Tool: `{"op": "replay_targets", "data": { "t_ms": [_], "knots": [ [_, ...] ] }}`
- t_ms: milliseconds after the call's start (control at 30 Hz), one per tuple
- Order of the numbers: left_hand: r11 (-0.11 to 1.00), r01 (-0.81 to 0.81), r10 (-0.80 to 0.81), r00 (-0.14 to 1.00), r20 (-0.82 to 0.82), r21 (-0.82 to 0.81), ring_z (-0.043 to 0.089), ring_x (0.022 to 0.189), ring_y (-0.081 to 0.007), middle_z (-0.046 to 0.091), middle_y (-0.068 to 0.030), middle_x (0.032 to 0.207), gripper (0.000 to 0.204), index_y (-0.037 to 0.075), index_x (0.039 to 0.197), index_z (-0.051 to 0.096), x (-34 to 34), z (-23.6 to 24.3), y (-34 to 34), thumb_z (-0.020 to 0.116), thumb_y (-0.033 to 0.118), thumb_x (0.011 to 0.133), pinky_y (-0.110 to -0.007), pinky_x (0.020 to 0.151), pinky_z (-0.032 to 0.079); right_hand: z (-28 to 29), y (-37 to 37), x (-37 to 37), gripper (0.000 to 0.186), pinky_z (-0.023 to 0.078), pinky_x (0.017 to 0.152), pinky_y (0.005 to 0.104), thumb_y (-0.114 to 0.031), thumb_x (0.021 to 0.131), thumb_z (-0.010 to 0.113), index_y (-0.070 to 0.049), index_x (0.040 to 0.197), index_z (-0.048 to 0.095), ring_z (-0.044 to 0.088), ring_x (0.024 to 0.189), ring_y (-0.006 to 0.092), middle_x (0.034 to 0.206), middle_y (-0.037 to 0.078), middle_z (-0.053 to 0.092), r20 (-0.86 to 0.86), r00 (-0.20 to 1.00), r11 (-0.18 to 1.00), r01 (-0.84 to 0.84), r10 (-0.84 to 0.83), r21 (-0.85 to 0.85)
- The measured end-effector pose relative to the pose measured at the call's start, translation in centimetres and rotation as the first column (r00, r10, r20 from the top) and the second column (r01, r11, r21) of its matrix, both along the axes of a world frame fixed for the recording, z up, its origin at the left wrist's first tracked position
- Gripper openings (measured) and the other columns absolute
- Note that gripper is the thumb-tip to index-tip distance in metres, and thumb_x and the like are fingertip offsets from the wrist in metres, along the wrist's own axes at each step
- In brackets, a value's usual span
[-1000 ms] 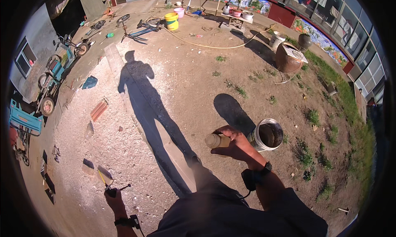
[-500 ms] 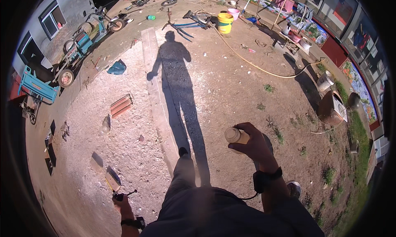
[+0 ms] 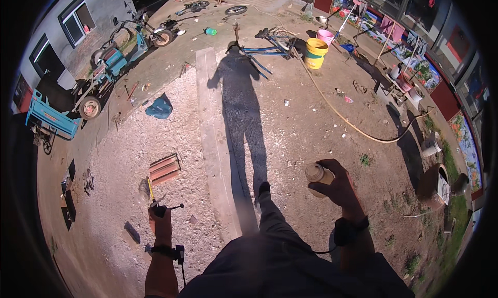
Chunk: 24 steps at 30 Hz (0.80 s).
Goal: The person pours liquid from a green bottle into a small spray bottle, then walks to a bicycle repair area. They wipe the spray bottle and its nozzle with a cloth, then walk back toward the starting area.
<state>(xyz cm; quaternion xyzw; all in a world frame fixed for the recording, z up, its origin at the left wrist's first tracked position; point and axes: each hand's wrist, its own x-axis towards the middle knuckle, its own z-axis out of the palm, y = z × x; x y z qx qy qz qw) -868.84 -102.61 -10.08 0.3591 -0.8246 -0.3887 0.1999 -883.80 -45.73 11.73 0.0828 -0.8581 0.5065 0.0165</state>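
My right hand [image 3: 337,184] is closed round a tan bottle [image 3: 317,173] with a round ridged lid, held above the bare ground at right of centre. At lower left my left hand [image 3: 161,218] grips a small bundle of thin tools [image 3: 160,208]. One is a narrow yellow piece pointing forward, and another is a dark rod with a knob sticking out to the right. Their exact kinds are too small to make out. A reddish ribbed brick [image 3: 165,169] lies on the pale gravel beyond my left hand, with a clear plastic bottle [image 3: 142,194] beside it.
A concrete strip [image 3: 212,142] runs forward beside my shadow. Ahead are a blue bicycle frame [image 3: 264,51], a yellow bucket [image 3: 316,54], a pink bucket [image 3: 326,37] and a long hose [image 3: 358,131]. Blue carts [image 3: 52,116] stand at left; a tipped container [image 3: 433,186] lies at right.
I have stepped forward, and the ground items have shifted in view. My left hand has risen, with its tools now near the ribbed brick. My right hand still holds the bottle.
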Motion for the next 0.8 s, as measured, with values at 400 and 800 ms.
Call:
{"op": "replay_targets", "data": {
  "t_ms": [400, 800],
  "knots": [
    [0.945, -0.053, 0.074, 0.996, -0.052, 0.321, 0.060, 0.086, -0.0203, 0.064, -0.0092, 0.096, 0.034, -0.003, 0.113, 0.056, -28.4, 0.6, 4.1, 0.073, 0.007, 0.085, -0.037, 0.082, 0.053, -1.4, -2.1, -32.6, 0.063, 0.054, 0.097, 0.0396, -0.029, 0.073, 0.093, -0.006, 0.126, 0.067, 0.067, 0.114, 0.0309, 0.121, 0.013, 0.067, -0.057, 0.990, 0.987, -0.135, 0.130, -0.093],
    [0.870, 0.209, -0.192, 0.978, -0.083, 0.447, 0.061, 0.085, -0.0215, 0.066, -0.0106, 0.095, 0.031, -0.004, 0.108, 0.059, -61.7, 1.1, 4.1, 0.076, 0.010, 0.086, -0.037, 0.082, 0.052, -4.4, 2.6, -50.1, 0.056, 0.054, 0.097, 0.0379, -0.027, 0.072, 0.094, -0.009, 0.119, 0.069, 0.066, 0.111, 0.0297, 0.116, 0.011, 0.070, -0.176, 0.975, 0.986, 0.119, -0.138, -0.114]
  ]
}}
